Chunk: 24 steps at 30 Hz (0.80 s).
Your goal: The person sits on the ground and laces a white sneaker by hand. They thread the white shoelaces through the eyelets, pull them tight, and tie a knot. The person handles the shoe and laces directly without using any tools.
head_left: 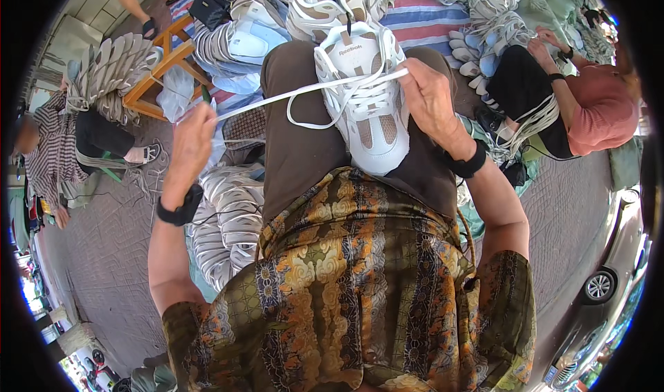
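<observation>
Fingers (417, 76) curled, arms (503, 216) apart

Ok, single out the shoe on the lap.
The pale shoe, toe toward the patterned shirt; a lace stretched between left hand and right hand crosses it. Other shoes lie off the lap.

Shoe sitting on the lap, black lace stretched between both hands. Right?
Not quite: the lace is white, not black, as the head view shows. It is stretched between the left hand and the right hand, and the shoe sits on the lap.
</observation>
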Available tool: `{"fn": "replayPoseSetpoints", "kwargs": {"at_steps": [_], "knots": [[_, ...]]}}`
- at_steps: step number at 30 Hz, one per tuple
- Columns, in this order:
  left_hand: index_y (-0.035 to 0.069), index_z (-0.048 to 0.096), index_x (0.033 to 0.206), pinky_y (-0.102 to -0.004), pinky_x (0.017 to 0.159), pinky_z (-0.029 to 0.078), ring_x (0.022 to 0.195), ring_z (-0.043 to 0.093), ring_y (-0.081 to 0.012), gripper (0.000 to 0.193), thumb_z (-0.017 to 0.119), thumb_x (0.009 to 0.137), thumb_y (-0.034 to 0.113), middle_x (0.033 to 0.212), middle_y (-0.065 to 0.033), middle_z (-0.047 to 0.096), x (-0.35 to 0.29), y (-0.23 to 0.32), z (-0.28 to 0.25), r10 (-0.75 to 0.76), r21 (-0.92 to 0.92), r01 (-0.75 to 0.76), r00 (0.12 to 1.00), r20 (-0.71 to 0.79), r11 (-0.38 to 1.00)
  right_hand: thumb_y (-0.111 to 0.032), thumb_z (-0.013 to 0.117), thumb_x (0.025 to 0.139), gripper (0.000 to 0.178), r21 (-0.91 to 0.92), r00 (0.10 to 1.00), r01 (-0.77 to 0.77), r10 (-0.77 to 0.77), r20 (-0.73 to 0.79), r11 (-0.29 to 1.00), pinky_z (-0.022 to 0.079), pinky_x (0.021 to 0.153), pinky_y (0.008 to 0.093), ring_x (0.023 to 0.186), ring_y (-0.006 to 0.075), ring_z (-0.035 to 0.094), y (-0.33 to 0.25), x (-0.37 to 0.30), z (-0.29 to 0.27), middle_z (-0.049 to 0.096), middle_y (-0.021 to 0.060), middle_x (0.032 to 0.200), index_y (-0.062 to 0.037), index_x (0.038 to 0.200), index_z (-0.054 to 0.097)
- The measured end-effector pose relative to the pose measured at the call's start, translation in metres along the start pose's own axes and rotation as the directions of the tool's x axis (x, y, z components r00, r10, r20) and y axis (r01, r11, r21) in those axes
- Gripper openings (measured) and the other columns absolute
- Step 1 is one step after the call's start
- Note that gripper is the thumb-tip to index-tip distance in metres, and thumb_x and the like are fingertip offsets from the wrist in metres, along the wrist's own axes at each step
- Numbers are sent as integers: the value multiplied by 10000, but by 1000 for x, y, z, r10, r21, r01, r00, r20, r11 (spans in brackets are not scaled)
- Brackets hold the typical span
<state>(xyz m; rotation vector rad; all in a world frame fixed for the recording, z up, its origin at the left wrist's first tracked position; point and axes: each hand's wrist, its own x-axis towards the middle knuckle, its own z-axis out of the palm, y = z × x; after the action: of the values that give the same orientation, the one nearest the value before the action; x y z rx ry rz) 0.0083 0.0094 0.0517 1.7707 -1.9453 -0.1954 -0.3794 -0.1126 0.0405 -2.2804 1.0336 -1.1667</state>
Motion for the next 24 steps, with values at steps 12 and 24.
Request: {"fn": "replayPoseSetpoints", "kwargs": {"at_steps": [12,24], "knots": [[36,552,923,-473,692,453,784,588,-409,52,532,894,73,798,-172,612,-22,-70,35,97,189,-67,983,-154,980,-104,597,896,108,62,989,-91,83,123,994,453,607,314,662,228,565,-2,6,-11,578,111,774,-31,974,608],[47,614,873,-366,630,480,692,607,-260,127,672,775,104,793,-94,590,54,134,92,141,-401,-171,985,-103,900,-28,641,816,152,-190,861,438,-349,369,879,481,626,385,738,324,604,-40,40,-3,552,116,948,-25,948,566]]}}
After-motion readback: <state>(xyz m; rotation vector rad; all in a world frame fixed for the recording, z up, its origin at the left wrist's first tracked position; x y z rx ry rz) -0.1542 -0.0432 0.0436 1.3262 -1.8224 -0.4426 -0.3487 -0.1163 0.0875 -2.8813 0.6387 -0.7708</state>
